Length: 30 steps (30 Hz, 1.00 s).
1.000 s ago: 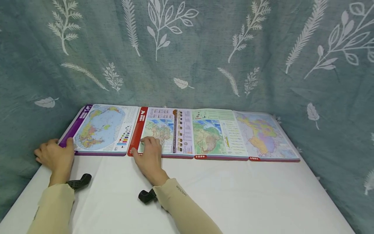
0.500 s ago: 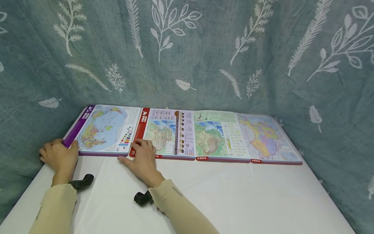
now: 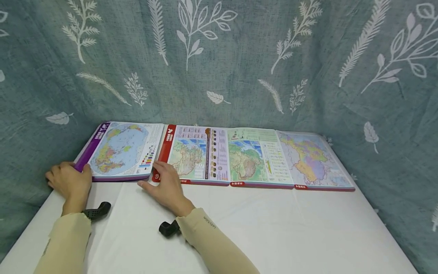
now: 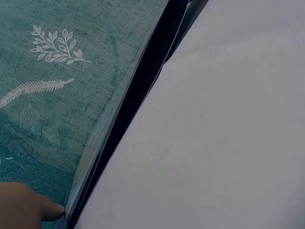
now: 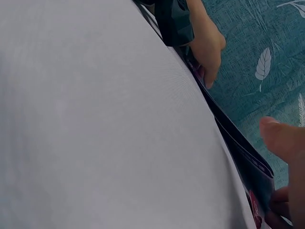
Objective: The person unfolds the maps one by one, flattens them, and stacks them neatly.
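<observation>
A folded world map (image 3: 119, 150) with a purple left border lies at the table's left end. My left hand (image 3: 70, 182) holds its near left corner, thumb on the border; the left wrist view shows that thumb (image 4: 50, 210) at the edge. My right hand (image 3: 165, 188) has its fingers at the map's near right corner, which stands slightly raised. In the right wrist view, the right fingers (image 5: 281, 205) curl at the raised edge, with the thumb (image 5: 281, 138) apart above it. To the right, an unfolded red-bordered map (image 3: 188, 160) continues in several panels.
A white cloth (image 3: 273, 228) covers the table in front of the maps. Behind them hangs a green-blue curtain (image 3: 239, 68) with white leaf prints. Each wrist wears a black camera, such as the right one (image 3: 167, 229).
My right hand has moved left from the red-bordered map to the world map's near right corner. That corner has risen slightly in the last half second. The left hand has stayed on its corner.
</observation>
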Available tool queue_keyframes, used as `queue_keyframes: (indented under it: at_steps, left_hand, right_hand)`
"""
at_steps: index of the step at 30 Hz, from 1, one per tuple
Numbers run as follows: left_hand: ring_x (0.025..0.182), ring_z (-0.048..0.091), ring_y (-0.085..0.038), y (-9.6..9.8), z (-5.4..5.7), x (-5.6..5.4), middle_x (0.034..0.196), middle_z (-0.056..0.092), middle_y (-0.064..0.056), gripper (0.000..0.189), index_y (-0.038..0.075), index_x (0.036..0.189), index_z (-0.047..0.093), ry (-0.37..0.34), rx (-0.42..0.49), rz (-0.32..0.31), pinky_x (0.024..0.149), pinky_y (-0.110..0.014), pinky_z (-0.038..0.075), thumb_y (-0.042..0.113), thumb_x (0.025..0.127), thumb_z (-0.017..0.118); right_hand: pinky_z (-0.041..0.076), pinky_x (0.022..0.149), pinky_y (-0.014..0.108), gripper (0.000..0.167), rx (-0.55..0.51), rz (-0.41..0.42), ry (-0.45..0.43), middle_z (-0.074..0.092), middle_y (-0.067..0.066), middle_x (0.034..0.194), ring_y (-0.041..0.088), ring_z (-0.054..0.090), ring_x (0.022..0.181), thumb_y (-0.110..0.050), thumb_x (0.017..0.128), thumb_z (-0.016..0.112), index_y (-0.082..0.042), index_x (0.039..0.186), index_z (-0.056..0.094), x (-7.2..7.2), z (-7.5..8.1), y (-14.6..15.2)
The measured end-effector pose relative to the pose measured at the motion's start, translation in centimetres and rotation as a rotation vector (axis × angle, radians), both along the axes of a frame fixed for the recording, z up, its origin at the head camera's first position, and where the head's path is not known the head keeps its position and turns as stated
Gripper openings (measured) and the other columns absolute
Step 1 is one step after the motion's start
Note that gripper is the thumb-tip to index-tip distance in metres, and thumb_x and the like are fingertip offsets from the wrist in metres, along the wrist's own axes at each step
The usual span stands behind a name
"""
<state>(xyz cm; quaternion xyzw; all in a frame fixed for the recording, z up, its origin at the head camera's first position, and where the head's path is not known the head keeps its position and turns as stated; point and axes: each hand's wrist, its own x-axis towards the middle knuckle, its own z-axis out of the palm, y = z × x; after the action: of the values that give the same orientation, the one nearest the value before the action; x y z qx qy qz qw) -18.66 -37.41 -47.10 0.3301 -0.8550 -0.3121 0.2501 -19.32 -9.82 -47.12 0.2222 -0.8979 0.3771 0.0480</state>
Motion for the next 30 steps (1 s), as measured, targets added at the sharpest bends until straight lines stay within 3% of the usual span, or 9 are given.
queue_keyframes:
  at_steps: [4, 9, 16, 22, 27, 30]
  left_hand:
    - [0.135, 0.033, -0.057, 0.0, 0.0, 0.0, 0.131, 0.048, -0.045, 0.041, -0.021, 0.115, 0.058, 0.037, -0.032, 0.007, 0.111, -0.068, 0.024, 0.017, 0.098, 0.060]
    - [0.135, 0.033, -0.057, 0.2, 0.0, 0.2, 0.131, 0.048, -0.045, 0.042, -0.021, 0.114, 0.059, 0.048, -0.042, -0.005, 0.111, -0.067, 0.024, 0.017, 0.097, 0.065]
    - [0.140, 0.032, -0.056, 0.3, 0.1, 0.0, 0.135, 0.049, -0.044, 0.046, -0.017, 0.114, 0.063, 0.006, -0.036, -0.007, 0.115, -0.068, 0.022, 0.025, 0.097, 0.071]
    - [0.139, 0.033, -0.054, 0.9, 0.1, -0.3, 0.134, 0.051, -0.040, 0.047, -0.015, 0.113, 0.067, -0.030, -0.064, -0.015, 0.113, -0.069, 0.020, 0.029, 0.097, 0.073]
    - [0.137, 0.035, -0.054, 1.5, -0.1, -0.5, 0.130, 0.054, -0.040, 0.046, -0.015, 0.110, 0.068, 0.006, -0.065, -0.052, 0.116, -0.070, 0.018, 0.028, 0.095, 0.076]
    - [0.131, 0.040, -0.055, 1.7, -0.3, -0.6, 0.122, 0.057, -0.039, 0.043, -0.016, 0.104, 0.067, 0.050, -0.081, -0.074, 0.112, -0.069, 0.023, 0.024, 0.094, 0.078]
  right_hand:
    - [0.039, 0.120, 0.036, 0.072, -0.064, -0.015, 0.035, 0.056, 0.003, 0.155, 0.019, 0.049, 0.146, -0.049, 0.092, 0.079, -0.010, 0.150, 0.058, 0.0, -0.4, 0.0]
    - [0.039, 0.121, 0.037, 0.073, -0.089, -0.009, 0.044, 0.055, 0.004, 0.155, 0.019, 0.048, 0.146, -0.048, 0.093, 0.078, -0.008, 0.150, 0.056, 0.1, -0.9, 0.3]
    - [0.039, 0.120, 0.039, 0.074, -0.104, -0.050, 0.060, 0.056, 0.006, 0.154, 0.022, 0.048, 0.145, -0.047, 0.093, 0.078, -0.005, 0.150, 0.055, 0.6, -0.8, 0.9]
    - [0.042, 0.117, 0.040, 0.072, -0.113, -0.079, 0.145, 0.057, 0.011, 0.151, 0.025, 0.051, 0.142, -0.044, 0.093, 0.079, -0.001, 0.147, 0.056, 0.8, -0.8, 1.5]
    - [0.044, 0.115, 0.041, 0.070, -0.139, -0.117, 0.203, 0.059, 0.015, 0.147, 0.028, 0.053, 0.139, -0.040, 0.092, 0.081, 0.002, 0.143, 0.059, 0.9, -0.9, 1.8]
    - [0.043, 0.116, 0.041, 0.068, -0.147, -0.140, 0.220, 0.059, 0.016, 0.147, 0.029, 0.052, 0.139, -0.037, 0.092, 0.082, 0.003, 0.142, 0.059, 0.9, -0.9, 1.8]
